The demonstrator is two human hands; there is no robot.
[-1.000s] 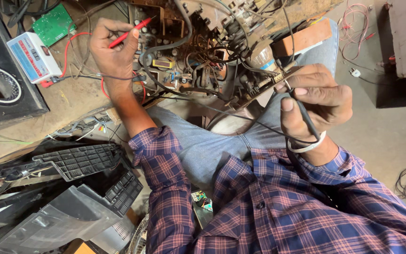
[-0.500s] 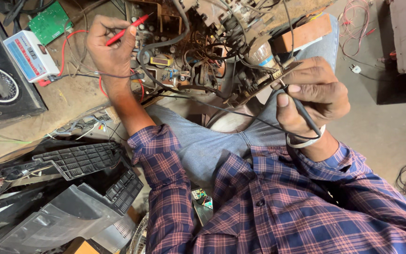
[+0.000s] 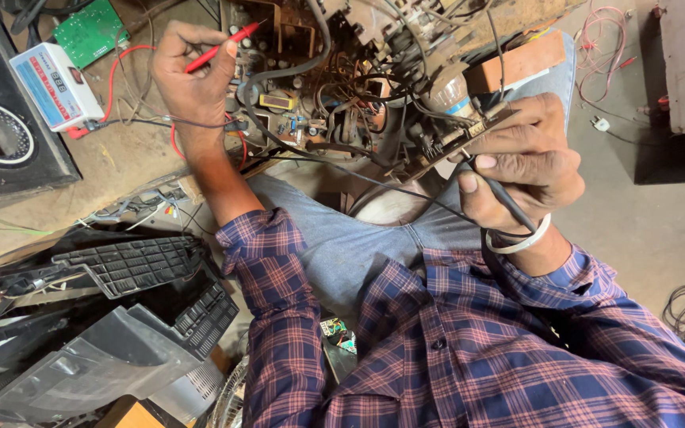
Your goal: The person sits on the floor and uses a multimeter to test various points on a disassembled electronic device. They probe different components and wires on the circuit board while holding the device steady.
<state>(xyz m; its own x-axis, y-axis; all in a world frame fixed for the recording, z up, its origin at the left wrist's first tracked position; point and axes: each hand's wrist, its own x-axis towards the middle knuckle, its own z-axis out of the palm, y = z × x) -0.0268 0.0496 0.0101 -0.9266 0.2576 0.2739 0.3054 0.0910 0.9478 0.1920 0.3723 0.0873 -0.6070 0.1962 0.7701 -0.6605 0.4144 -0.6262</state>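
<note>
Since the earlier frames the left hand (image 3: 192,67) has crept up and slightly right, carrying the red probe (image 3: 220,49) deeper over the open chassis (image 3: 334,87); the right hand has barely shifted.

Left hand: fingers pinched round the red probe like a pen, tip angled at the components near the chassis's top edge. Right hand (image 3: 529,162): closed on the black probe (image 3: 501,194), thumb pressed on it, tip against the small circuit board (image 3: 457,135) at the tube neck; white bangle (image 3: 521,238) on the wrist.

Step, as I read it: probing two points at once, a meter check. Next move calls for both tips held steady on their contacts and a look across at the meter.

Meter (image 3: 55,85): small white box, blue face panel with red trim, lying on the worktop (image 3: 120,162) upper left, red lead (image 3: 120,67) running to it. Green circuit board (image 3: 89,32) just above it. Black speaker cabinet (image 3: 1,127) far left. Grey plastic casings (image 3: 120,317) stacked lower left.
</note>
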